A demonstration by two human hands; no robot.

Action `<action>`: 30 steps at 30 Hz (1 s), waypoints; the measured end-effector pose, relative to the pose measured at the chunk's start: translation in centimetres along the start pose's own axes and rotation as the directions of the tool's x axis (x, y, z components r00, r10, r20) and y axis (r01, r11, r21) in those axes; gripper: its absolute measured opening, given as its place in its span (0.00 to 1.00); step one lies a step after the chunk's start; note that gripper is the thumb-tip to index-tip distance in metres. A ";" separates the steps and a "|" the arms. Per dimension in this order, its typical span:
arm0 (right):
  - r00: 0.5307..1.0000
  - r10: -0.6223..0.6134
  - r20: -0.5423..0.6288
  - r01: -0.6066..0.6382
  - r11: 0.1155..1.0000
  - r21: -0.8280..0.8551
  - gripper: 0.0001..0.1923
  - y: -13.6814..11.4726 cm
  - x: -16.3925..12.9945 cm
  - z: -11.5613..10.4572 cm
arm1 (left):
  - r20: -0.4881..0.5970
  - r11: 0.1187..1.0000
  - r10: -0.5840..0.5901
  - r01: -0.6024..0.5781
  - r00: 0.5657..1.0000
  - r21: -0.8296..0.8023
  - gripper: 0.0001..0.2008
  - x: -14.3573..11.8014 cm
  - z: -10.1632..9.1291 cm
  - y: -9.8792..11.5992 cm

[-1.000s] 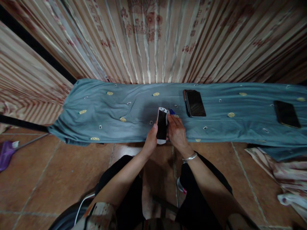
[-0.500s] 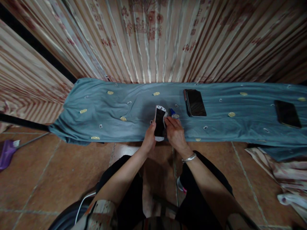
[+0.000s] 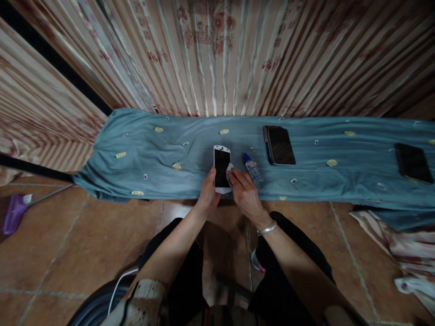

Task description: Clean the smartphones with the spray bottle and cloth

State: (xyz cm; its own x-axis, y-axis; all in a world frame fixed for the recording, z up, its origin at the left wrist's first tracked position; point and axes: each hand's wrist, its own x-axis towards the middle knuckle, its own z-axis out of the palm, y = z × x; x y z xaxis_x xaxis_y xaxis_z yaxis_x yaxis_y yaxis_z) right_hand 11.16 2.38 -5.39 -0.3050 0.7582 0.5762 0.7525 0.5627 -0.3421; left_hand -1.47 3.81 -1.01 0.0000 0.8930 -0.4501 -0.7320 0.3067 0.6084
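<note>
My left hand (image 3: 207, 195) grips the lower left edge of a white phone (image 3: 221, 167) with a dark screen, held over the teal cloth (image 3: 163, 154). My right hand (image 3: 244, 194) presses a small white wipe (image 3: 230, 169) against the phone's right side. A small clear bottle with a blue cap (image 3: 252, 168) lies on the cloth just right of my right hand. A silver bangle sits on my right wrist.
A dark phone in a case (image 3: 279, 145) lies on the cloth to the right, another dark phone (image 3: 413, 163) at the far right. Striped curtains (image 3: 217, 54) hang behind. Purple mop head (image 3: 14, 213) at left on the tiled floor; crumpled fabric (image 3: 401, 244) at right.
Both hands and the white phone have shifted slightly left, and the phone now lies flatter. My right hand has moved off the small bottle, which now shows in full.
</note>
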 end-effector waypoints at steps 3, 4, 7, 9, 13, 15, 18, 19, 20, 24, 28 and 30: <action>1.000 0.005 0.011 -0.005 0.999 0.037 0.23 -0.3 -0.3 0.0 | -0.012 1.000 0.005 -0.005 1.000 0.000 0.13 0.2 -0.1 0.3; 1.000 0.005 0.015 -0.006 0.999 0.043 0.23 -0.4 -0.4 0.1 | -0.020 1.000 0.006 -0.006 1.000 -0.007 0.13 0.3 -0.1 0.4; 0.999 0.008 0.039 -0.010 0.999 0.051 0.24 -0.8 -0.8 0.1 | -0.025 1.000 0.002 -0.003 1.000 -0.028 0.14 0.4 -0.1 0.6; 0.999 0.003 0.042 -0.005 0.999 0.053 0.24 -1.1 -1.0 0.1 | -0.004 0.999 -0.007 0.007 1.000 -0.032 0.15 0.6 -0.1 0.8; 1.000 -0.020 -0.004 0.020 0.999 0.035 0.22 -1.5 -1.4 0.2 | 0.009 0.999 0.009 -0.009 1.000 -0.039 0.17 0.8 -0.2 1.2; 1.000 -0.028 -0.012 0.028 0.999 0.041 0.22 -1.7 -1.5 0.2 | -0.001 0.999 0.026 -0.026 1.000 -0.041 0.17 0.8 -0.1 1.4; 1.000 -0.028 -0.001 0.028 0.998 0.062 0.22 -1.8 -1.5 0.0 | -0.014 0.999 0.029 -0.030 0.999 -0.033 0.18 0.7 0.0 1.5; 1.000 -0.024 0.007 0.023 0.998 0.065 0.22 -1.8 -1.5 -0.1 | -0.016 0.999 0.031 -0.031 0.999 -0.032 0.18 0.7 0.0 1.5; 1.000 -0.020 0.014 0.019 0.998 0.067 0.22 -1.9 -1.5 -0.1 | -0.016 0.999 0.035 -0.035 0.999 -0.033 0.18 0.7 0.0 1.4; 0.999 -0.027 0.021 0.025 0.995 0.101 0.22 -2.4 -1.3 -0.4 | -0.016 0.997 0.075 -0.076 0.997 -0.027 0.15 1.1 -0.2 1.0; 0.999 -0.038 0.013 0.036 0.990 0.140 0.22 -2.8 -1.1 -0.5 | -0.017 0.996 0.084 -0.084 0.996 -0.009 0.13 1.3 -0.4 0.7; 0.999 -0.031 0.017 0.029 0.990 0.141 0.22 -2.9 -1.0 -0.5 | -0.014 0.996 0.092 -0.092 0.996 -0.005 0.13 1.3 -0.3 0.7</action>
State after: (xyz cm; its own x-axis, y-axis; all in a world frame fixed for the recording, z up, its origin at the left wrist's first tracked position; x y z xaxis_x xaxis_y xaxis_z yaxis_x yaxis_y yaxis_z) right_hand 9.55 -0.17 -4.54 -0.3383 0.7457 0.5740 0.6539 0.6249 -0.4265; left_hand -2.17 5.04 -1.39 -0.0768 0.9126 -0.4015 -0.7322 0.2217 0.6440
